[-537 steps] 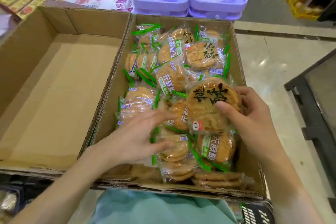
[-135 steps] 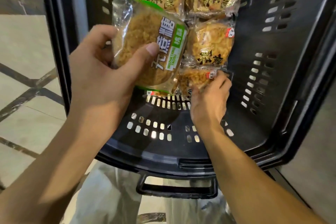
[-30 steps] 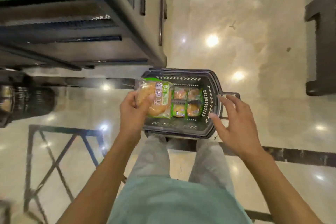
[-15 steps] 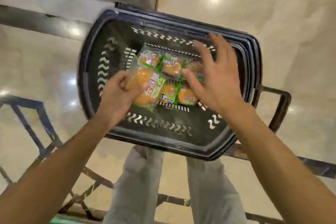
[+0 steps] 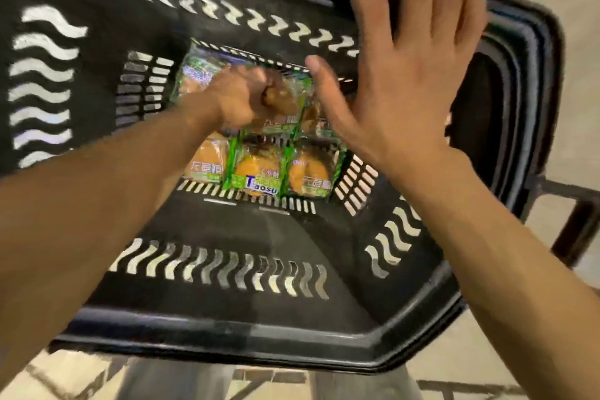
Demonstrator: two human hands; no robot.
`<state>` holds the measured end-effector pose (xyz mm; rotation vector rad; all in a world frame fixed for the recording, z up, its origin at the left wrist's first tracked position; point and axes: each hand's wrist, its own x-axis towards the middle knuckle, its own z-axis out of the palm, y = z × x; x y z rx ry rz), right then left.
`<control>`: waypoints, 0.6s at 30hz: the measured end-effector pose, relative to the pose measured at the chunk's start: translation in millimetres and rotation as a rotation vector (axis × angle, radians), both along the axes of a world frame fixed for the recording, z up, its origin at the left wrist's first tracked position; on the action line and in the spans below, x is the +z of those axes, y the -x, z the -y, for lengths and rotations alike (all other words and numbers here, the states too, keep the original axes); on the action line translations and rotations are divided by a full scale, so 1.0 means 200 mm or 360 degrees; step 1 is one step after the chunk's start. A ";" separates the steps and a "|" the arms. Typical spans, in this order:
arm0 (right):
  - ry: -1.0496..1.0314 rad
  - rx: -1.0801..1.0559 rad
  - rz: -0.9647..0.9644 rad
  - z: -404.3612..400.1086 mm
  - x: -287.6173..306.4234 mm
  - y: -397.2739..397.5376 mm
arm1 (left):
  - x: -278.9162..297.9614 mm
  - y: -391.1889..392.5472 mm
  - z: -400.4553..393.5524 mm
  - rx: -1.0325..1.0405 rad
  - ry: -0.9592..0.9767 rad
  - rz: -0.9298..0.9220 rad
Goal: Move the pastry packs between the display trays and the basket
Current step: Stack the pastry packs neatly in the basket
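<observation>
Step in hand: setting a pastry pack into the basket; the display trays are out of frame, so this looks like the basket end of a transfer.
Left hand point(image 5: 242, 96): centre of frame, low in the basket, fingers curled round a pack point(image 5: 282, 101). Blur hides how firm the hold is, but the pack sits against the knuckles and looks held, not released.
Held pack: centre of frame, over the far row of packs on the basket floor. Whether it already rests on them I cannot tell.
Right hand point(image 5: 399, 75): upper right of frame, flat and spread, holding nothing, above the basket's far right side. It does not visibly touch the rim.
Basket point(image 5: 227, 334): black, slotted walls, fills most of the frame; its handle point(image 5: 571, 204) sticks out at the right edge.
Packs already in: a near row of three, left pack point(image 5: 206, 164), middle pack point(image 5: 256, 172), right pack point(image 5: 310, 172), side by side and touching, just below centre. More packs lie behind them, partly hidden by both hands.
Floor point(image 5: 535, 269): pale tile, right and bottom edges.
Next move calls for: letting the pack go flat in the far row, clear of the near three, then drawing the left hand up without dragging a wrapper. The right hand may be needed to square the row.
Risk: slick wrappers slide; a pack dropped on edge could tip the row out of line.
</observation>
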<state>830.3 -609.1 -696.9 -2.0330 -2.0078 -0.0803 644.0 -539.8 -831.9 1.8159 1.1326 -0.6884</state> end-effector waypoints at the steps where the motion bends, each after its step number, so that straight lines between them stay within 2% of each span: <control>1: -0.0012 -0.0009 0.0003 0.00 0.00 0.01 | -0.04 0.00 0.00 -0.0115 -0.0082 -0.0077; 4: -0.0019 -0.0046 0.0047 0.01 -0.01 0.02 | -0.13 -0.02 0.02 -0.0256 -0.0407 -0.0186; 7: -0.0045 -0.0104 0.0081 0.00 -0.03 0.03 | -0.11 -0.02 0.09 -0.0423 -0.0755 -0.0233; 12: -0.0027 -0.0146 0.0086 0.00 -0.03 0.06 | -0.13 0.06 0.22 -0.0553 -0.0653 -0.0143; 18: 0.0081 -0.0034 -0.0034 0.06 0.00 0.07 | -0.20 0.00 0.22 -0.0519 -0.0579 -0.0378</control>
